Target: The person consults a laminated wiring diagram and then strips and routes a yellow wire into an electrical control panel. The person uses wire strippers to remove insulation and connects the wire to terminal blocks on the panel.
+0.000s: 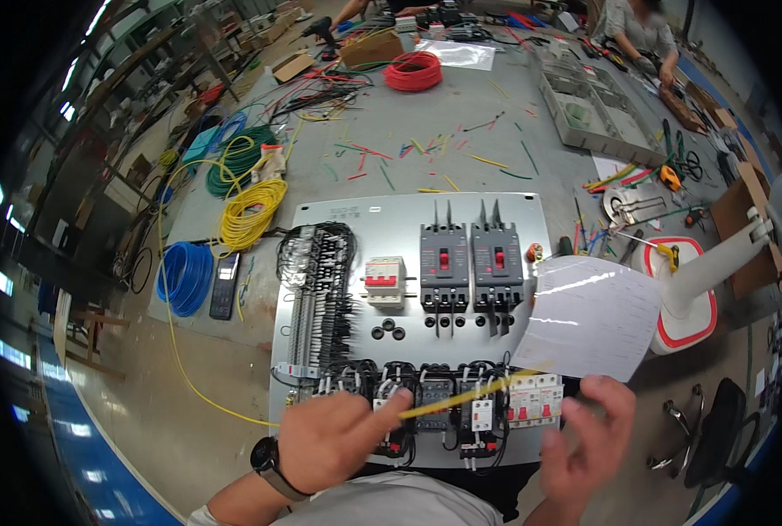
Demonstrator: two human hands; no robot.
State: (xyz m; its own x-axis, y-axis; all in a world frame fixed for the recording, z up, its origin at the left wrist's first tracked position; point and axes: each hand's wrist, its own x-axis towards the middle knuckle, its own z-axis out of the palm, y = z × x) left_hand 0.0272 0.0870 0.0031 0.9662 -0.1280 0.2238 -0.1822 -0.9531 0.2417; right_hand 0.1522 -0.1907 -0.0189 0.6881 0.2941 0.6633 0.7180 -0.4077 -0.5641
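A grey metal panel [408, 215] lies on the table with two dark circuit breakers [470, 263], a small white and red breaker [385, 282], a bundle of black wires [316, 298] and a row of contactors along its near edge. My left hand [338, 438], with a watch on the wrist, pinches a yellow wire [461, 396] that runs to the right over the contactors. My right hand [588, 443] holds a white sheet of paper [588, 320] by its lower edge, beside the panel's right side.
Coils of blue [185, 276], yellow [250, 215], green [237, 158] and red [413, 70] wire lie on the table, with cut wire scraps between. A dark handset [224, 285] sits left of the panel. A white stool [698, 280] stands right. Other people work at the far end.
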